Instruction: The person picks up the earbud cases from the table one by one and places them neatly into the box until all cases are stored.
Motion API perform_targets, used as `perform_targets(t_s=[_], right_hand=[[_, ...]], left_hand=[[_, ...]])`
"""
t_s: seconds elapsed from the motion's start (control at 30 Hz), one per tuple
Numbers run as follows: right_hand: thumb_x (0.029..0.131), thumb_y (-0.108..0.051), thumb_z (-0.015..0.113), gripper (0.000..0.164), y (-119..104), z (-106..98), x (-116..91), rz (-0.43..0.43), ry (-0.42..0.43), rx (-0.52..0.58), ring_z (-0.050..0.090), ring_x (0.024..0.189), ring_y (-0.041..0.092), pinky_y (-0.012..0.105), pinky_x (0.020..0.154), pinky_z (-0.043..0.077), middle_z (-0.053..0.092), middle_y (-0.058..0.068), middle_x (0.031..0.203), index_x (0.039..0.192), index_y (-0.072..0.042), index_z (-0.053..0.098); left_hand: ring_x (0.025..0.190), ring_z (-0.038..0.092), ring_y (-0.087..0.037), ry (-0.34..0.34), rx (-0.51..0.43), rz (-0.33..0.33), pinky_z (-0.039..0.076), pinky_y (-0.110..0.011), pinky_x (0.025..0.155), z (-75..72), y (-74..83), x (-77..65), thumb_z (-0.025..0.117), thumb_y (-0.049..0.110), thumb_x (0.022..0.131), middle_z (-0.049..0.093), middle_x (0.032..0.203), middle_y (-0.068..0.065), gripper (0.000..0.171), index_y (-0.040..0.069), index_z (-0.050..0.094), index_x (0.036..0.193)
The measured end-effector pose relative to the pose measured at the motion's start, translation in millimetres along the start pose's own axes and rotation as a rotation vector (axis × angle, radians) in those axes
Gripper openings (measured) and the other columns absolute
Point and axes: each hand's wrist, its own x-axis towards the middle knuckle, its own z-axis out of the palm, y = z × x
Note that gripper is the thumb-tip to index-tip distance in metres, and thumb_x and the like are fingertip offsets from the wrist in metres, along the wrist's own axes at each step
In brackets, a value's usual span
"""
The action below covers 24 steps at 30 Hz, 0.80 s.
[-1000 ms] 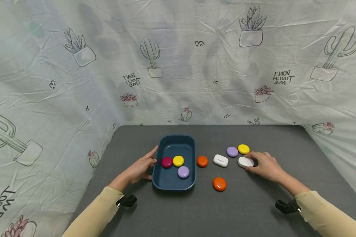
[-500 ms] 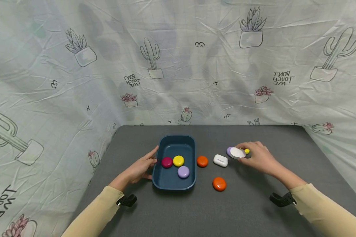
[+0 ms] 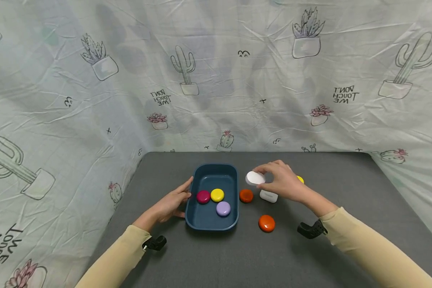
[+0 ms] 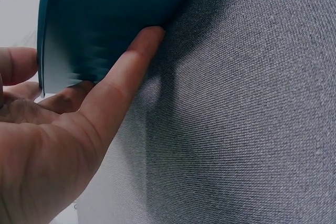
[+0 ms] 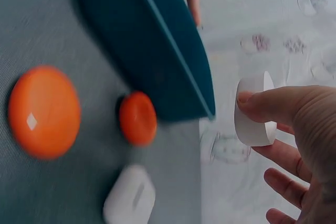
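My right hand [image 3: 282,182] pinches a white oval soap bar [image 3: 254,178] between thumb and fingers, raised above the table just right of the tray. In the right wrist view the thumb lies across the side of the bar. My left hand [image 3: 170,205] touches the outer left wall of a dark blue tray [image 3: 216,225], its thumb low on the wall and its fingertips near the rim. Inside the tray lie a dark red disc [image 3: 203,197], a yellow disc [image 3: 217,195] and a lilac disc [image 3: 223,209], all glossy and rounded.
Right of the tray are an orange disc [image 3: 246,196], a white rectangular soap bar [image 3: 269,196] partly under my right hand, and a nearer orange disc [image 3: 267,223]. Another yellow disc [image 3: 300,179] peeks out behind the right hand. A patterned cloth [image 3: 216,80] hangs behind the grey table.
My right hand has lifted the white oval soap bar off the table and carried it left, close to the tray. The left hand and tray have stayed in place.
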Motion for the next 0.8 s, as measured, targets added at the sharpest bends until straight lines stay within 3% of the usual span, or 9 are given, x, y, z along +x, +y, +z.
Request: perform_targets(t_s=[0.27, 0.53, 0.8], right_hand=[[0.082, -0.025, 0.089, 0.045, -28, 24, 25, -0.058, -0.051, 0.022, 0.046, 0.113, 0.025, 0.054, 0.094, 0.033, 0.068, -0.006, 0.113, 0.124, -0.024, 0.074], [0.082, -0.031, 0.088, 0.044, -49, 46, 44, -0.105, -0.125, -0.068, 0.045, 0.119, 0.028, 0.056, 0.097, 0.035, 0.068, 0.002, 0.12, 0.124, -0.027, 0.074], [0.08, -0.039, 0.088, 0.043, -62, 76, 57, -0.148, -0.203, -0.175, 0.049, 0.104, 0.022, 0.053, 0.095, 0.037, 0.065, -0.008, 0.099, 0.12, -0.029, 0.075]], left_hand=[[0.143, 0.033, -0.047, -0.005, -0.011, 0.006, 0.057, -0.056, 0.081, -1.9, -2.1, 1.0, 0.04, 0.018, 0.111, 0.015, 0.167, -0.02, 0.064, 0.041, 0.015, 0.164], [0.144, 0.033, -0.048, -0.018, -0.023, 0.02, 0.057, -0.057, 0.082, -1.5, -3.0, 1.9, 0.04, 0.018, 0.111, 0.013, 0.167, -0.02, 0.063, 0.042, 0.016, 0.164], [0.145, 0.031, -0.048, -0.025, -0.024, 0.025, 0.056, -0.057, 0.082, -2.0, -3.8, 2.3, 0.039, 0.017, 0.111, 0.017, 0.166, -0.02, 0.063, 0.039, 0.015, 0.165]])
